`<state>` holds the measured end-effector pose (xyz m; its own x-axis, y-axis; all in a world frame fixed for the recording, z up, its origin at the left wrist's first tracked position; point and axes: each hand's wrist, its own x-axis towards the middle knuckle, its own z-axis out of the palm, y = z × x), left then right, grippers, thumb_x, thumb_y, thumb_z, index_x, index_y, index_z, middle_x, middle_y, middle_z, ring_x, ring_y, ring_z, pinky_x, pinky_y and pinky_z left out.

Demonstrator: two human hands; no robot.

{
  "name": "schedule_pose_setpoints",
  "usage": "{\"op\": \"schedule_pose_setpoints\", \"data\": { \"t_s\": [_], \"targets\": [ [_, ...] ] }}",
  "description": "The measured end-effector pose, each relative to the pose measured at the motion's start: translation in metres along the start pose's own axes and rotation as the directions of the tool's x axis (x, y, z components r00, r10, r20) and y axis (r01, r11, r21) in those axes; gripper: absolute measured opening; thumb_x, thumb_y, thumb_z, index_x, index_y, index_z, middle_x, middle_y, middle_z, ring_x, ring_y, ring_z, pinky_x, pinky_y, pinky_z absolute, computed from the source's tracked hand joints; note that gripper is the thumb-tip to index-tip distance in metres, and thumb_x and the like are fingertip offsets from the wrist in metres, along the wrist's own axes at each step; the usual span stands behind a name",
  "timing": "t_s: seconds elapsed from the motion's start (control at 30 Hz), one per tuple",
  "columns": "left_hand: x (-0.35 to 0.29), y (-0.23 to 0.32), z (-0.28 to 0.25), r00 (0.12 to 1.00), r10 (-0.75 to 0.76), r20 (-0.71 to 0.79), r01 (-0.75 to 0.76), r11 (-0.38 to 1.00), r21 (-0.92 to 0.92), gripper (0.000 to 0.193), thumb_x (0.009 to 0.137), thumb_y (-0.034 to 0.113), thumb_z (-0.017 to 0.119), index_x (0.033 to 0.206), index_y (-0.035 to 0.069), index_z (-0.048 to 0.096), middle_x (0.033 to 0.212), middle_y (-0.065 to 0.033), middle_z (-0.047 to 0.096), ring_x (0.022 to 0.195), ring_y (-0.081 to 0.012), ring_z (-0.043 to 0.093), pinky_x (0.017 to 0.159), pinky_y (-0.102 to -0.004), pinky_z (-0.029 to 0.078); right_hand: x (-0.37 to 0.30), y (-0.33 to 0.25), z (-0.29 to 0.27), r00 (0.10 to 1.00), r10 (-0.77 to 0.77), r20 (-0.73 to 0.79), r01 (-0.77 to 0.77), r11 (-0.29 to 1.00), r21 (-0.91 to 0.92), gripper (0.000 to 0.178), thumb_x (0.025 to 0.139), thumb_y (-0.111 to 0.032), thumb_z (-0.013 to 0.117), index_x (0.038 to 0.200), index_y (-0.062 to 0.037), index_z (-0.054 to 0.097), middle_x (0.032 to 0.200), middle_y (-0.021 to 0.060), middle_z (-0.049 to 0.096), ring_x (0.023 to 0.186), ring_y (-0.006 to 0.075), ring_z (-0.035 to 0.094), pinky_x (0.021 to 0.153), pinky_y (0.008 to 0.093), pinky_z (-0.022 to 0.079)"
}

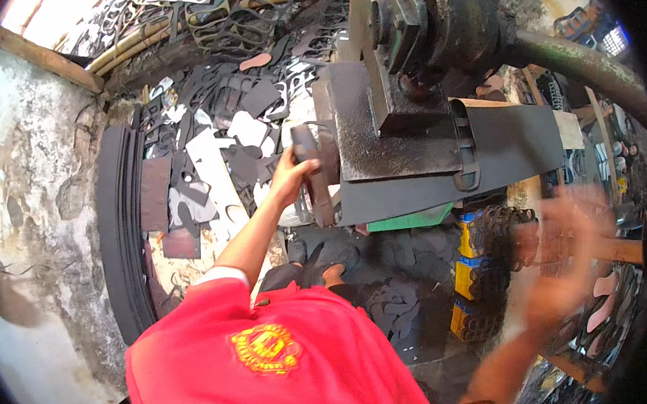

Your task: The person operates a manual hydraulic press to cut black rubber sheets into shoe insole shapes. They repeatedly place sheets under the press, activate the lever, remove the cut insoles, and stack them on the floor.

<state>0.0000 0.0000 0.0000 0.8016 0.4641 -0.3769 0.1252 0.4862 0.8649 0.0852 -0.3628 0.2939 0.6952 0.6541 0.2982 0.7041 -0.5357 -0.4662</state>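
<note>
My left hand (289, 178) grips a long, narrow dark piece (318, 194), shaped like a shoe sole or a thin stack of them, beside the press. To its right, the heavy metal press plate (395, 156) sits over a dark rubber sheet (514, 141). A sole-shaped metal cutting die (465, 148) lies on the sheet at the plate's right edge. Out to the right, my right hand (567, 244) is smeared by motion near a wooden bar, and its fingers cannot be made out.
Yellow and blue boxes (469, 278) stand low on the right beside dark cut-outs. Scraps and cut soles (249, 131) cover the bench at left, next to stacked black sheets (118, 224). Frames of cut sheet (224, 12) lie behind. Loose soles (393, 306) lie on the floor.
</note>
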Motion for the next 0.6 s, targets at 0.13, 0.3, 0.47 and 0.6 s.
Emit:
{"op": "schedule_pose_setpoints", "data": {
  "t_s": [0.13,0.3,0.47,0.6],
  "targets": [
    [-0.053,0.048,0.037,0.963,0.24,0.123,-0.263,0.938,0.228,0.11,0.067,0.015,0.091,0.153,0.001,0.025,0.141,-0.0161,0.047,0.133,-0.0282,0.048,0.113,-0.0414,0.041,-0.029,-0.01,0.102,0.962,0.262,0.079,-0.271,0.865,0.423,0.056,0.087,-0.017,0.081,0.136,-0.0032,0.058,0.128,0.0154,0.063,0.121,0.0308,0.06,0.102,0.0414,0.05],
    [-0.112,0.052,0.101,0.655,0.187,0.732,-0.734,0.384,0.559,0.116,0.056,0.02,0.095,0.151,0.002,0.031,0.138,-0.0262,0.045,0.132,-0.0425,0.047,0.111,-0.0477,0.044,-0.036,-0.025,0.197,0.853,0.522,-0.012,-0.422,0.702,0.574,0.052,0.092,-0.027,0.076,0.133,-0.0011,0.057,0.133,0.0236,0.061,0.122,0.0428,0.059,0.102,0.0472,0.049],
    [-0.134,-0.077,0.126,0.634,0.24,0.735,-0.757,0.387,0.526,0.112,0.059,0.021,0.094,0.148,-0.005,0.031,0.139,-0.0294,0.046,0.129,-0.047,0.048,0.112,-0.049,0.04,-0.099,0.021,0.239,0.482,0.864,-0.144,-0.815,0.502,0.29,0.038,0.092,-0.021,0.07,0.125,-0.0042,0.062,0.114,0.0247,0.071,0.109,0.0436,0.066,0.097,0.0514,0.051],
    [-0.151,-0.083,0.117,0.494,0.112,0.862,-0.808,0.424,0.408,0.11,0.057,0.014,0.089,0.149,-0.002,0.031,0.14,-0.0275,0.046,0.131,-0.0464,0.047,0.113,-0.0507,0.04,-0.159,0.026,0.227,0.469,0.867,0.17,-0.755,0.294,0.587,0.054,0.091,-0.028,0.075,0.135,-0.0043,0.056,0.116,0.0172,0.073,0.11,0.0341,0.069,0.094,0.0453,0.053]
  ]
}}
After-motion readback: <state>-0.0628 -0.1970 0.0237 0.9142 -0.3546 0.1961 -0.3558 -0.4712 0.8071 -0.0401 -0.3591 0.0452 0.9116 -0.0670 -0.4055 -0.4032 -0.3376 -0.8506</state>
